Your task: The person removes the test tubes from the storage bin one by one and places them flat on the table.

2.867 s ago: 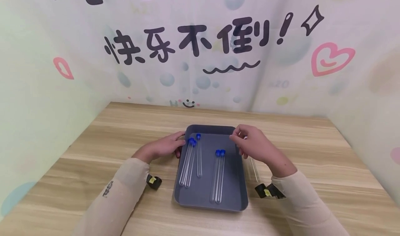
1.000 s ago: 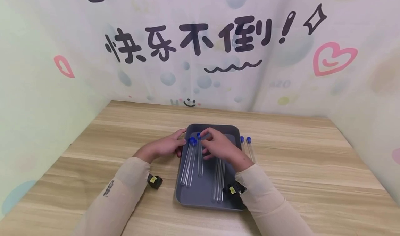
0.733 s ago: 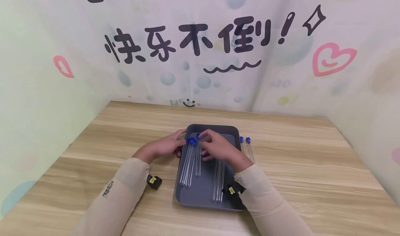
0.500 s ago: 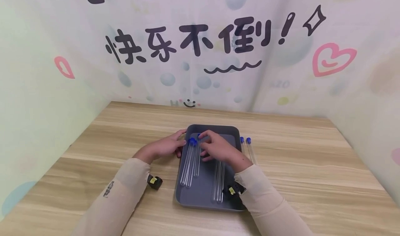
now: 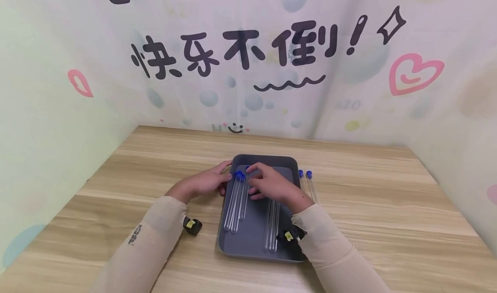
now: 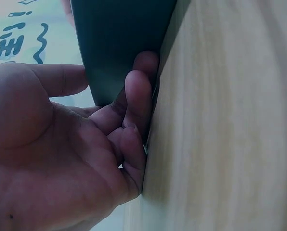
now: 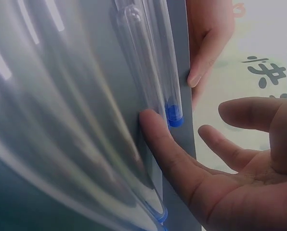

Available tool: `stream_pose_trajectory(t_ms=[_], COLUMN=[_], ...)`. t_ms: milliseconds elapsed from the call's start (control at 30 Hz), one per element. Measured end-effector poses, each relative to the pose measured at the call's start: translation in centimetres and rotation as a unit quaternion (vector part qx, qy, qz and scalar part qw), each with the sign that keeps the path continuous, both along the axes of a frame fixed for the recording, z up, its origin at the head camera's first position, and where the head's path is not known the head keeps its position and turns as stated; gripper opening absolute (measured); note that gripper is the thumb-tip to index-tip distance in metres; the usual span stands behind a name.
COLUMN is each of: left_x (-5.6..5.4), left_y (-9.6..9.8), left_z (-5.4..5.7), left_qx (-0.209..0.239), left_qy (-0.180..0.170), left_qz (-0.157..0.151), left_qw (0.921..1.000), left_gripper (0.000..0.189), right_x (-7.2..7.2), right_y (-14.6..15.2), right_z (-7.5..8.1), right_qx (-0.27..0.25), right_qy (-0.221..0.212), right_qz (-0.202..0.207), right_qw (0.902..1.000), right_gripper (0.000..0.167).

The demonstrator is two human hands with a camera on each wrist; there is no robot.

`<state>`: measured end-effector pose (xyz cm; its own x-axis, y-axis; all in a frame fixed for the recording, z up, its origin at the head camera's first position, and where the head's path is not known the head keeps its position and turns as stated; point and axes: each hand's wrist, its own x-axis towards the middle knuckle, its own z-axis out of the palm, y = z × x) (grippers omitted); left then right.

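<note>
My left hand (image 5: 202, 183) holds the left wall of a dark grey tray (image 5: 252, 243). Its thumb is at the rim and its curled fingers lie against the outer wall low down, as the left wrist view shows. Over the tray, my right hand (image 5: 272, 184) has its fingers spread, and one fingertip touches a blue-capped glass test tube (image 5: 243, 204); that tube's cap is mostly hidden by a finger. Close to its left lie similar tubes (image 5: 232, 204). Further right in the tray are more tubes (image 5: 271, 230), their caps hidden under my right hand and wrist.
Outside the tray, two blue-capped test tubes (image 5: 312, 189) lie on the wood-grain table (image 5: 372, 198), partly hidden by my right sleeve. A printed cloth backdrop (image 5: 248, 107) rises behind the table, with pale walls at both sides.
My right hand has gone left from the tray's right rim to the left group of tubes. Under its finger, one tube has slid left against the others. The left hand stays put.
</note>
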<state>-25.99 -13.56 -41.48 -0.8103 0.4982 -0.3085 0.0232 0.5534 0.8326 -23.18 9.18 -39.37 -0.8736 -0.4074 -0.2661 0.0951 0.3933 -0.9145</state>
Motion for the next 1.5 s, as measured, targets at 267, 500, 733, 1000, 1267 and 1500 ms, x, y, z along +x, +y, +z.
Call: stream_pose_trajectory(t_ms=[267,500,733,1000,1267,1500], left_x=[0.07,0.06,-0.01,-0.09,-0.02,0.03], left_y=[0.01,-0.03,-0.07,-0.02,-0.03,-0.01], left_z=[0.08,0.03,-0.04,-0.07,-0.03,-0.11], left_qx=[0.003,0.007,0.007,0.004,0.003,0.007], left_qy=[0.001,0.002,0.002,0.007,0.008,0.007], left_qz=[-0.002,-0.004,-0.005,-0.007,-0.005,-0.006], left_qw=[1.0000,1.0000,1.0000,0.9999,1.0000,0.9999], left_gripper=[0.057,0.057,0.057,0.057,0.057,0.058], right_x=[0.07,0.14,0.10,-0.05,-0.10,-0.04], right_y=[0.04,0.10,0.08,0.12,0.09,0.06], right_z=[-0.03,0.11,0.07,-0.19,-0.19,-0.17], right_qx=[0.003,0.000,-0.005,-0.001,0.000,0.005], right_qy=[-0.009,-0.017,-0.024,-0.026,-0.031,-0.035], right_qz=[0.007,0.011,0.014,0.016,0.017,0.030], right_qw=[0.9999,0.9998,0.9996,0.9995,0.9994,0.9989], right_gripper=[0.038,0.038,0.038,0.037,0.038,0.037])
